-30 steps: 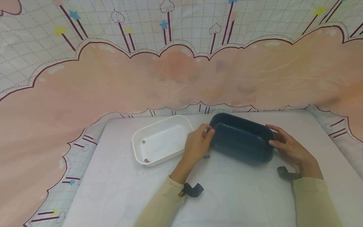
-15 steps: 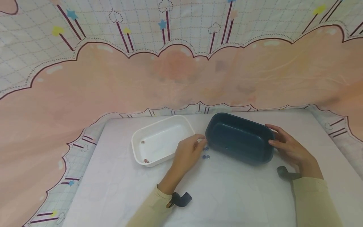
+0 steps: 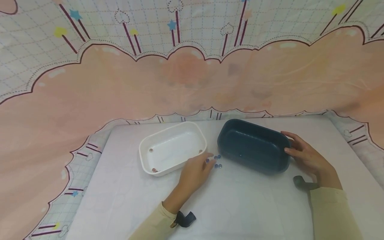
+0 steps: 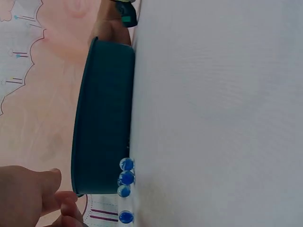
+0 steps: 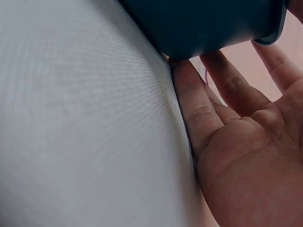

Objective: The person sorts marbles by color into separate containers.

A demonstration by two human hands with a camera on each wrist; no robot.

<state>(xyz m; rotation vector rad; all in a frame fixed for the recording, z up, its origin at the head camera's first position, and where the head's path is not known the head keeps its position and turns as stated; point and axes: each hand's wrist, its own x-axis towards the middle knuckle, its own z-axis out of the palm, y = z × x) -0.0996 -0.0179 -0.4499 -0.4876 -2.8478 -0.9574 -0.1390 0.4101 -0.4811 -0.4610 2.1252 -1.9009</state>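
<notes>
Dark-blue rectangular plastic tub (image 3: 252,143), white rectangular plastic tray (image 3: 174,143): smooth, faintly glossy. Round blue glassy beads (image 4: 126,178): shiny.

- The dark blue tray (image 3: 252,141), a rounded rectangle, stood upright.
- Clear blue marbles (image 3: 219,156) lay loosely clustered by the dark blue tray's left end.
- The white tray (image 3: 174,146) stood upright, left of the dark blue tray, apart from it.
- Small brownish beads (image 3: 151,150) sat inside the white tray.

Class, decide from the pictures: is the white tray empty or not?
The white tray isn't empty: small brownish marbles lie inside.
</notes>
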